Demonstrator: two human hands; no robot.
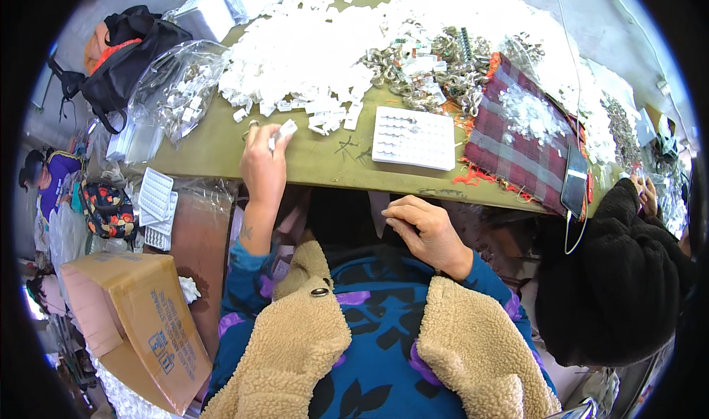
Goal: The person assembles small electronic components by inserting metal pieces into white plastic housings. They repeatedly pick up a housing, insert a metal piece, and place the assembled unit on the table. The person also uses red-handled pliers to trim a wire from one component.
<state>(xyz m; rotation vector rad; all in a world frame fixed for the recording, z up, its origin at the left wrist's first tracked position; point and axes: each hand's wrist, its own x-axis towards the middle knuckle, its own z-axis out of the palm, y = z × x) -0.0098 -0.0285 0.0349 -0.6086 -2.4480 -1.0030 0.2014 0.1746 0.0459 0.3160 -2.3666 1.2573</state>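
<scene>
Hands well apart: the left hand [264,164], above the bench, has its fingertips pinched together; the right hand [430,230], before the near edge, has its fingers curled, and whether it grips anything cannot be told. Beyond both stretches the olive-green bench [317,160], bearing a broad heap of small white plastic pieces [295,57]. Left of the left hand, nearer the body, stands an open brown cardboard box [159,330], printed with dark lettering and blue symbols. Just beyond the right hand, a white rectangular tray [391,153] has notched rows, apparently mostly unfilled; judging by the heap, much remains. Smallest, a white plastic piece [287,128] sits in the left fingertips.
</scene>
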